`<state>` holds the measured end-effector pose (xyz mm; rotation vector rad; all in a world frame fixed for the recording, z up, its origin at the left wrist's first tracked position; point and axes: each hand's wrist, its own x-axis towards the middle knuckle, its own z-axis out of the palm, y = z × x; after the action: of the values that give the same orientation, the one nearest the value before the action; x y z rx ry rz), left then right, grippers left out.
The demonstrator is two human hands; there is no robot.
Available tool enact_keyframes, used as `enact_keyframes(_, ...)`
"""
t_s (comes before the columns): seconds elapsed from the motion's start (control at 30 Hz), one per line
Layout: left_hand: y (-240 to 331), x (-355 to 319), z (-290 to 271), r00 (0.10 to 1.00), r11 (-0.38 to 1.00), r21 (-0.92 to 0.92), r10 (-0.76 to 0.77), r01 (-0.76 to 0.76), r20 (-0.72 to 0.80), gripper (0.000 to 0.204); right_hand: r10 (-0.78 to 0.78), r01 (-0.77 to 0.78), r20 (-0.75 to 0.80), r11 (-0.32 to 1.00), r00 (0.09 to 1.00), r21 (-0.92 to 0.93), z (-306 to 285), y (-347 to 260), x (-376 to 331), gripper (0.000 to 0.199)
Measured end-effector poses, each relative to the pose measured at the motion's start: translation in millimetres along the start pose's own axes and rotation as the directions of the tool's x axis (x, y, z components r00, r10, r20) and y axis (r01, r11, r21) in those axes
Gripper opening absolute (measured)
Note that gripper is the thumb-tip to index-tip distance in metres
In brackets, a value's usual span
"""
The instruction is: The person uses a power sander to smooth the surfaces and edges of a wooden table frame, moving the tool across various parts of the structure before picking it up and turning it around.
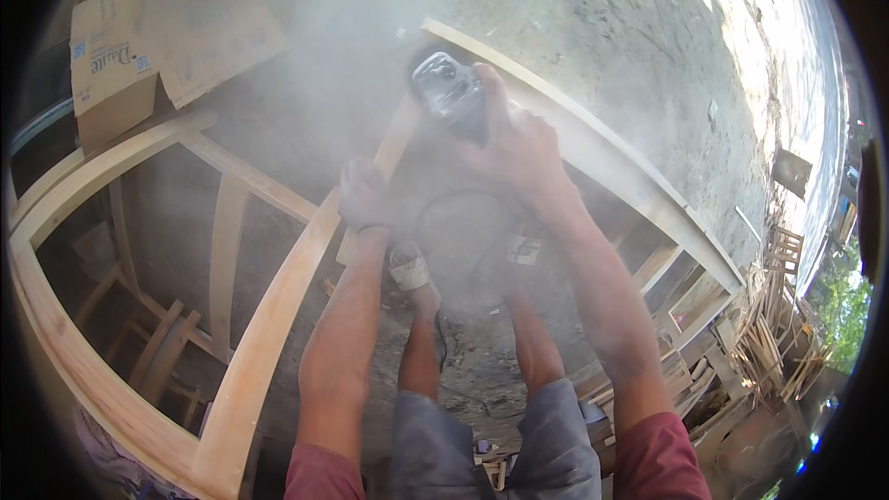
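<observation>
**Grinder on the rail, dust everywhere**

Power sander or grinder (451, 88), dark body with a shiny metal head, sitting on a narrow wooden rail (394, 143) of a large pale timber frame (269, 315), near the top middle of the head view. Probably fairly heavy for its size, rigid, and likely to buzz and tug sideways while running; best held around the thick body behind the head, well away from the working face underneath. Thick haze of wood dust over everything, so likely a slippery, powdery casing.

Right hand (519, 153) clamped on the tool from behind, fingers (491, 93) wrapped over its rear and side, thumb side hidden. Tool just ahead of and partly under those fingers, touching them.

Left hand (363, 199) lower and to the left, resting on the same rail, well short of the tool. Fingers blurred by dust; seemingly curled over the wood, but hard to tell for certain.

Rail itself stiff, light-coloured, rough-sawn by the look. Cardboard box (111, 65) at upper left, heap of timber offcuts (759, 333) at right, bare concrete floor (630, 37) beyond.
</observation>
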<state>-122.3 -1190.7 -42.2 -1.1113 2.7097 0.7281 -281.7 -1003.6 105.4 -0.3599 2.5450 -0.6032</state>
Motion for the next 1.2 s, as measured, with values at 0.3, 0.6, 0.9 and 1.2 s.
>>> enact_keyframes(0.3, 4, 7, -3, 1.000, 0.998, -0.068, 0.017, -0.017, -0.006, 0.042, -0.030, 0.031, -0.043, 0.999, 0.999, 0.035, 14, -11, 15, 0.092)
enact_keyframes(0.6, -6, 7, 0, 0.999, 0.998, -0.048, 0.025, -0.026, -0.025, 0.042, 0.072, -0.072, 0.190, 0.997, 0.979, -0.007, 13, -14, -10, 0.092)
enact_keyframes(0.9, 1, 5, -1, 0.999, 0.998, -0.058, 0.032, -0.033, -0.029, 0.038, -0.039, 0.041, -0.046, 0.998, 0.998, 0.051, 7, -6, 10, 0.093)
enact_keyframes(1.2, -5, 5, 0, 0.999, 0.999, -0.040, 0.036, -0.037, -0.027, 0.036, 0.005, -0.006, 0.014, 0.999, 1.000, 0.034, 12, -25, 18, 0.092)
